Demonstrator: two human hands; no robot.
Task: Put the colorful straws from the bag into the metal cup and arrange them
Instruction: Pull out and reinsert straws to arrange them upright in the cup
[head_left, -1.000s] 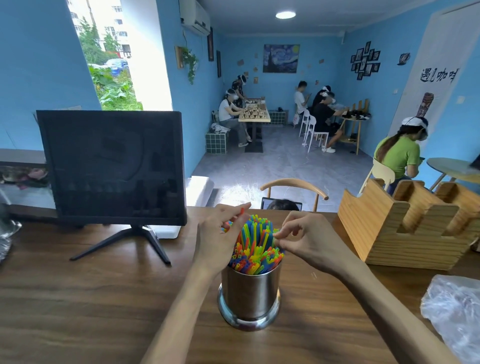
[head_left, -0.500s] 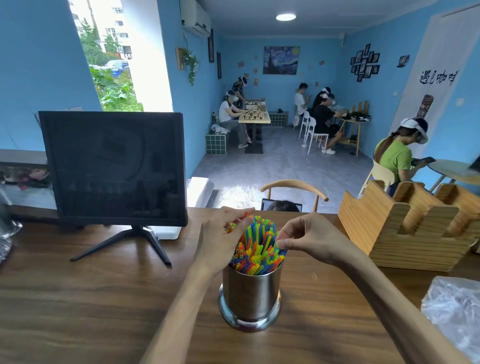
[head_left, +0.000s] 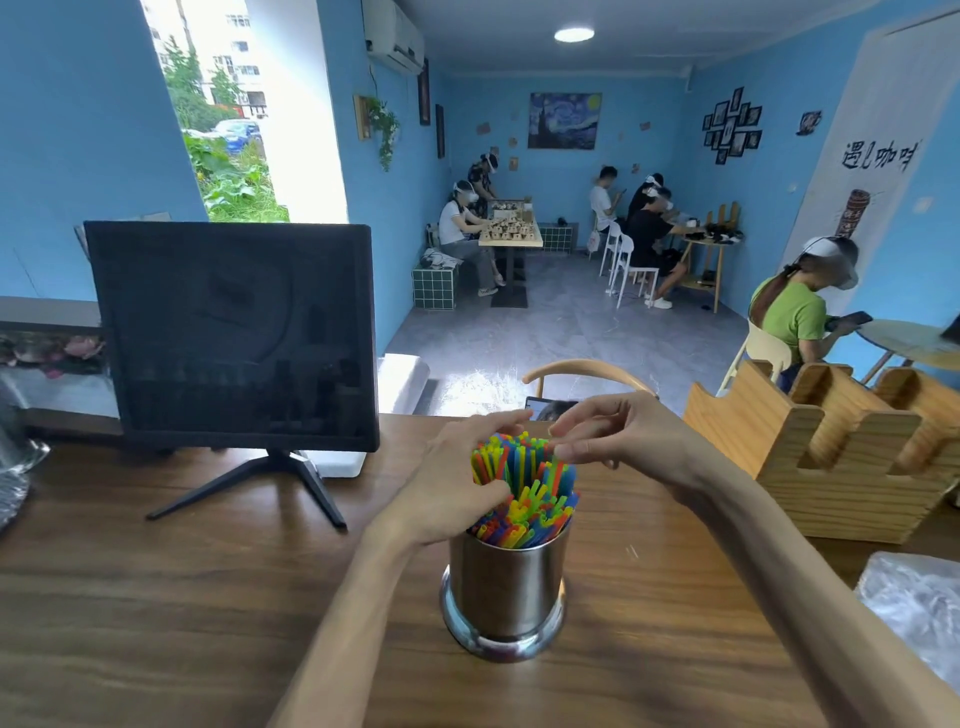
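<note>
Cupping the straws (head_left: 524, 483) standing upright in the metal cup (head_left: 506, 587), our left hand (head_left: 457, 483) presses their left side with loose fingers; our right hand (head_left: 618, 436) hovers open just above their tips.

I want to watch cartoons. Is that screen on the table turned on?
Off. The monitor is dark all over, showing only faint reflections.

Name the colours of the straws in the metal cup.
The straws are yellow, green, blue, orange and red, seen in the head view.
</note>
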